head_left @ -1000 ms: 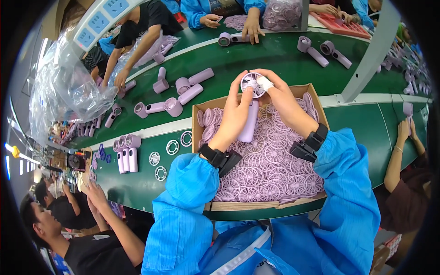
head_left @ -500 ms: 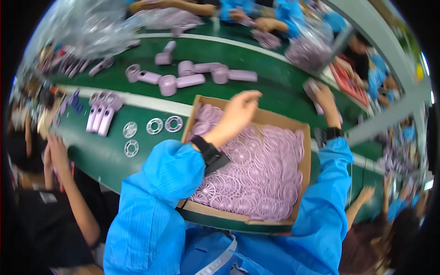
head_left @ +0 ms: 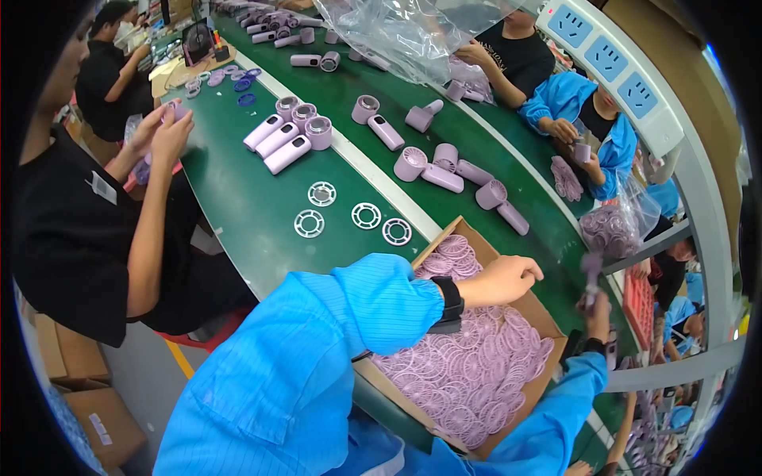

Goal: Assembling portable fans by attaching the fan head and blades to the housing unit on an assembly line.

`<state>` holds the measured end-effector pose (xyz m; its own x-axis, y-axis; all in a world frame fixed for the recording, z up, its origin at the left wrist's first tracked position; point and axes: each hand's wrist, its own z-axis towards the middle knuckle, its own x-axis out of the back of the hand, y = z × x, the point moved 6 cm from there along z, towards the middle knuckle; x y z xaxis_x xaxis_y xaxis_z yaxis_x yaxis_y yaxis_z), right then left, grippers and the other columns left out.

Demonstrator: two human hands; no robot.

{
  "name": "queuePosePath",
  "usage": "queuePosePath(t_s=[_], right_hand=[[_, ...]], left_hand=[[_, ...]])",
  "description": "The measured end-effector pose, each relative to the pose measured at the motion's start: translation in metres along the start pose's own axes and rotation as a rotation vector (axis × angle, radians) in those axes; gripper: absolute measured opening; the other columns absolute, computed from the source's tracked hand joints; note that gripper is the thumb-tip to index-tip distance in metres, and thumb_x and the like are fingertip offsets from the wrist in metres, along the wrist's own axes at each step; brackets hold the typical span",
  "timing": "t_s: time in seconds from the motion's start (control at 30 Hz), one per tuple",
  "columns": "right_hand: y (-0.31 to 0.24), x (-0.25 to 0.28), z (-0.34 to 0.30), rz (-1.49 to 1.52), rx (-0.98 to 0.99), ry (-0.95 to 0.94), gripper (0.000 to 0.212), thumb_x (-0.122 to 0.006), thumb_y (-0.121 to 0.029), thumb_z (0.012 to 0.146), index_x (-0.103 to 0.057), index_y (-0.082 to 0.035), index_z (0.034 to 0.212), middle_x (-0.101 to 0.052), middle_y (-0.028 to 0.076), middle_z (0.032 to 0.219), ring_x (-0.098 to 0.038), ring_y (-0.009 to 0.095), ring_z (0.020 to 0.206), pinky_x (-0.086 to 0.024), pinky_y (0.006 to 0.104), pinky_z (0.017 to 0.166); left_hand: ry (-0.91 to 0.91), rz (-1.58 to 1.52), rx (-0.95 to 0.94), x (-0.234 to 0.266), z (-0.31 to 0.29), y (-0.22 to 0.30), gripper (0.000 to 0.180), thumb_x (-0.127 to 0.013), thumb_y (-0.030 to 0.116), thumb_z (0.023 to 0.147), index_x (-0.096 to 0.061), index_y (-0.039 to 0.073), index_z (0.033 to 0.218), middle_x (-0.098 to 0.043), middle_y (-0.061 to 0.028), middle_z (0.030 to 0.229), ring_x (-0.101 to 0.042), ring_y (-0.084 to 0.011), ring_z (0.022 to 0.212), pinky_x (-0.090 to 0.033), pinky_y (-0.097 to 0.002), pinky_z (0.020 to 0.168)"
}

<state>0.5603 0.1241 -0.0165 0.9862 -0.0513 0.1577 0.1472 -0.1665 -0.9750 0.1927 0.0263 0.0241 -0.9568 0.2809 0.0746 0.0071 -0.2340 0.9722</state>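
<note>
- The right hand (head_left: 597,312) is gripping a light purple plastic hand fan (head_left: 592,274). Both look blurry.
- The hand fan is past the right corner of the box, over the long green table (head_left: 230,159). I cannot tell if it touches the table.
- The left hand (head_left: 506,282) is above the box with its fingers bent in loosely. I cannot tell if it is all the way closed.
- Both arms wear bright blue cloth sleeves (head_left: 381,305), and a black strap (head_left: 450,297) goes around the left wrist.
- Under the left hand is a brown cardboard box (head_left: 486,252), with a big pile of light purple round spoked pieces (head_left: 484,373) inside.
- Left of the box, four flat round rings (head_left: 322,184) lie apart on the table.
- Past the rings, three light purple fans (head_left: 278,140) lie side by side.
- Across a long whitish rail (head_left: 369,170), more light purple fans (head_left: 442,178) lie about.
- At the far left, a person in a black top (head_left: 87,222) holds something small and purple.
</note>
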Motion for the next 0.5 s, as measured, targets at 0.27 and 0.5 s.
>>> queuePosePath(t_s=[0.27, 0.5], right_hand=[[-0.13, -0.22, -0.183, -0.517, 0.509, -0.077, 0.037, -0.063, -0.011, 0.081, -0.047, -0.002, 0.114, -0.052, 0.01, 0.1, -0.055, 0.019, 0.086, -0.047, 0.031, 0.073], [-0.043, -0.282, -0.211, -1.208, 0.849, -0.238, 0.054, -0.066, -0.007, 0.075, -0.046, -0.004, 0.126, -0.054, 0.02, 0.111, -0.053, 0.035, 0.101, -0.044, 0.0414, 0.088]], left_hand=[[0.028, -0.709, 0.053, -0.003, 0.016, 0.016, 0.028, -0.063, 0.021, 0.086, -0.06, -0.003, 0.1, -0.064, -0.006, 0.086, -0.06, -0.0125, 0.07, -0.048, -0.0269, 0.06], [0.092, -0.34, 0.089, 0.021, 0.014, 0.0, 0.04, -0.067, 0.016, 0.082, -0.051, 0.0, 0.116, -0.063, -0.007, 0.089, -0.06, -0.0127, 0.063, -0.049, -0.0265, 0.056]])
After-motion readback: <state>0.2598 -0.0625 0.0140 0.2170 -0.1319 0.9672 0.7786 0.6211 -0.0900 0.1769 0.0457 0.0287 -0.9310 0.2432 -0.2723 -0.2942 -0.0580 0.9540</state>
